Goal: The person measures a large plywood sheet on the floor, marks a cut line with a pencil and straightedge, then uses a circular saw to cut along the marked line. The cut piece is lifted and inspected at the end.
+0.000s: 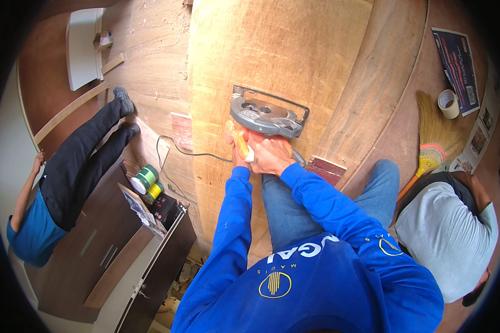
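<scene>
A circular saw (266, 117) with a grey guard, a metal base frame and an orange body rests on a broad plywood sheet (278, 50). My right hand (272, 155) is closed over the orange body on the near side. Beside it my left hand (242, 159) is closed at the saw's left end, partly hidden by a yellow-orange and white piece I cannot make out clearly. A dark power cord (197, 152) crosses the sheet on the left. The blade is hidden under the guard.
A person in black trousers (83, 161) stands at left; another in a grey shirt (450, 233) crouches at right. A broom (436, 130), a tape roll (448, 104) and a printed sheet (457, 69) lie right. Spools (145, 178) sit on a dark cabinet (161, 272).
</scene>
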The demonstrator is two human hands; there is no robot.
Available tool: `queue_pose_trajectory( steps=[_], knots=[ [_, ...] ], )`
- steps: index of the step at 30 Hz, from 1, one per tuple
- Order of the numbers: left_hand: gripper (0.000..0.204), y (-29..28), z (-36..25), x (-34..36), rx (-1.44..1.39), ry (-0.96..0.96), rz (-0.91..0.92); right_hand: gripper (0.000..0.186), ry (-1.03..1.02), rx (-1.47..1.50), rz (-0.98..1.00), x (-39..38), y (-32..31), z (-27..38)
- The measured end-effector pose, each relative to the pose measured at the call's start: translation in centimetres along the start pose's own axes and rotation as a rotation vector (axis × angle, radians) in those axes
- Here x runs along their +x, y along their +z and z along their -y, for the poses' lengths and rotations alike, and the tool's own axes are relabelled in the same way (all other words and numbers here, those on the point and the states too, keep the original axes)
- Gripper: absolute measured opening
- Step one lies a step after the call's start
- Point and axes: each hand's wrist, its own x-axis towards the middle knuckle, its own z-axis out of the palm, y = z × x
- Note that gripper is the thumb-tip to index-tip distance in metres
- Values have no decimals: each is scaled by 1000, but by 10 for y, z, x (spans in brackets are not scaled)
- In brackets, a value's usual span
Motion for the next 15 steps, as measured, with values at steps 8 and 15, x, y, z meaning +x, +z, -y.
queue_pose_trajectory(
  steps=[8,15],
  knots=[
    [43,-8,-5,6,9,-21,14,53,9,3,24,7,-3,8],
    [43,-15,-6,11,13,-25,11,51,14,-1,50,16,-2,13]
  ],
)
